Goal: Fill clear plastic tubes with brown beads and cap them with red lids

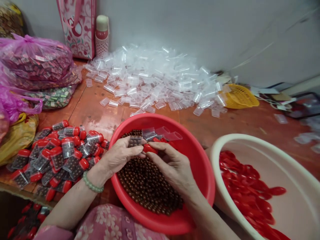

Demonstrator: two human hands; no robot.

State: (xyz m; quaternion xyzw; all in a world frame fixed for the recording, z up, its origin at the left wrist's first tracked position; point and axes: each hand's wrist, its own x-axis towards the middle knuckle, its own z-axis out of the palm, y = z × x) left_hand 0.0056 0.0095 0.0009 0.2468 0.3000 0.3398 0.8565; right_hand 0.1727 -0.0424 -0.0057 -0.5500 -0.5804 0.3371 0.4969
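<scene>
At frame centre, the left hand pinches a clear tube and the right hand its red cap — over the basin, presumably so spills rejoin the beads.

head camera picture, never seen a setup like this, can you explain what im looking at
There is no machine: these are a person's own bare hands, seen from a camera worn on the head, looking forward and down. The left hand holds a small clear case with brown balls inside; the right hand pinches a red cap beside it. Below is a red basin with loose brown balls. On the table, red-capped cases lie to the left and clear plastic pieces farther back. A cream basin at right holds red pieces.
</scene>
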